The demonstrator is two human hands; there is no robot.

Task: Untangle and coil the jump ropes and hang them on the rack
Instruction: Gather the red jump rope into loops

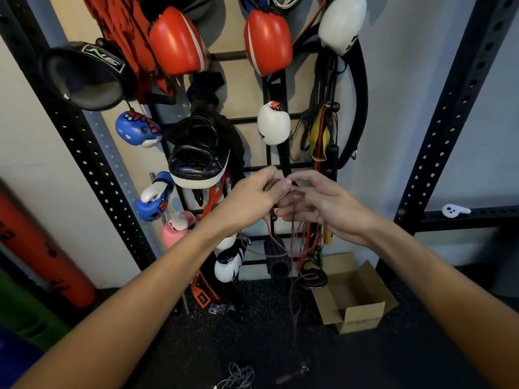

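Pinching the jump rope [292, 242], left hand [252, 195] and right hand [323, 204] could cinch its tangle by pulling; dangling strands may snag the rack [300, 165].

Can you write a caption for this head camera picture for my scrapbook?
Untangling time: left hand and right hand pinch a thin dark red jump rope before the gear rack.

Left hand [252, 197] and right hand [325, 204] hold a jump rope [292, 299] before the rack [300, 165]. A box [354, 314] sits below the rack, rightward.
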